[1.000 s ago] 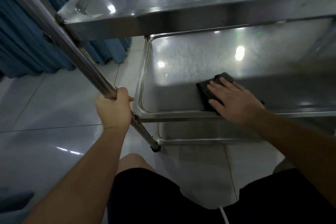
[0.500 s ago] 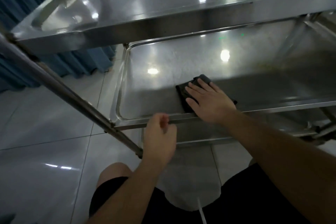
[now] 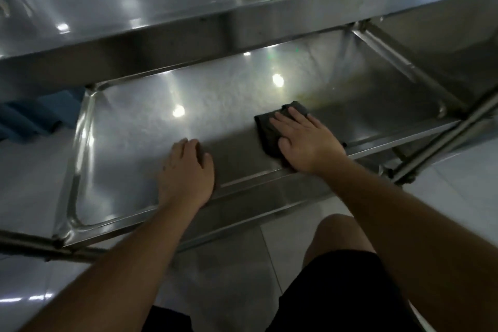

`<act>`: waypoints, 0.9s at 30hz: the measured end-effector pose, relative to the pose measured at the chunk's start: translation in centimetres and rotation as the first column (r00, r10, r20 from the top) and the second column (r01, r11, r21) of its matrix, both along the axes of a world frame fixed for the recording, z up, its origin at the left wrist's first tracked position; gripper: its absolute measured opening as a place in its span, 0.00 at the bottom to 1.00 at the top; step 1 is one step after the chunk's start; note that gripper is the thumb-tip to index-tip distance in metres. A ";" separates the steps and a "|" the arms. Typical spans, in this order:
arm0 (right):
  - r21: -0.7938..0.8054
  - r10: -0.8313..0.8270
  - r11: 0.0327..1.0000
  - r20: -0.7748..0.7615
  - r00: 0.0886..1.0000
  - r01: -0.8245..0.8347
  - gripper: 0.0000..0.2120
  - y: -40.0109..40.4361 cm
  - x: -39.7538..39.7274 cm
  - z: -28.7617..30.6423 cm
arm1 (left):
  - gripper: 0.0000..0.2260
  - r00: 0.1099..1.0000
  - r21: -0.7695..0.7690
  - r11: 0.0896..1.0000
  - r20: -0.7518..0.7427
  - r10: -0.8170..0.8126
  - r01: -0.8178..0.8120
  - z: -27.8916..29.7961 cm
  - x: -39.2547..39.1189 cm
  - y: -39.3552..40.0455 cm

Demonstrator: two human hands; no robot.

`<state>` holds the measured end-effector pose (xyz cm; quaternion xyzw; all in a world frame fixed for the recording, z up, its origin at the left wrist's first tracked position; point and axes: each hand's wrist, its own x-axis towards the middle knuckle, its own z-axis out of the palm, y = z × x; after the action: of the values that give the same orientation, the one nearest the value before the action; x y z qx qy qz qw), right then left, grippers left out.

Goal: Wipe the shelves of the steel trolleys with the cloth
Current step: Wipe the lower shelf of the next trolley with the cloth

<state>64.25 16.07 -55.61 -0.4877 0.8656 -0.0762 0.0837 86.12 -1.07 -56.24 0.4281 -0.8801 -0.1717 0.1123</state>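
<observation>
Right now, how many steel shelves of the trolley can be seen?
2. The upper steel shelf fills the top of the view. The lower steel shelf lies beneath it, where the right hand presses the dark grey cloth. A further shelf below may be hidden.

Middle shelf [image 3: 129,143] of the steel trolley: shallow tray with raised rim and rounded corners, surface dull and grainy, ceiling lights reflected. Dark cloth [image 3: 269,132] lies flat on it toward the right front, right hand [image 3: 304,140] spread on top. Left hand [image 3: 186,170] rests on the shelf at the front rim. Top shelf [image 3: 188,27] overhangs. Trolley stands on pale tiled floor [image 3: 24,175]
</observation>
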 end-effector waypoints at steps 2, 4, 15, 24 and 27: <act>0.060 -0.082 0.995 -0.027 0.996 0.083 0.30 3.3 -4.1 0.3 | 0.23 0.999 -0.015 1.000 0.048 -0.003 0.004 -0.4 0.0 0.0; 0.074 -0.173 0.982 -0.038 0.984 0.176 0.28 6.5 -8.0 0.6 | 0.24 0.999 -0.017 1.000 0.048 -0.007 0.008 -0.6 0.1 -0.1; 0.068 -0.542 0.838 -0.018 0.840 0.542 0.34 10.8 -18.5 0.4 | 0.21 0.995 -0.048 0.999 0.098 0.000 0.004 -0.5 -0.5 -0.5; -0.115 0.203 0.974 0.060 0.977 -0.196 0.32 -10.0 5.2 -0.5 | 0.21 0.996 -0.040 0.999 0.089 -0.010 0.014 -0.4 -0.6 -0.9; -0.076 0.283 0.958 0.104 0.953 -0.277 0.32 -13.0 5.9 -0.1 | 0.17 0.999 -0.021 0.999 0.044 -0.027 0.028 -0.3 -0.5 -1.3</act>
<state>70.15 3.08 -55.68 -0.6026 0.7789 -0.1174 0.1280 85.63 -2.34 -56.50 0.4185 -0.8900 -0.1542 0.0951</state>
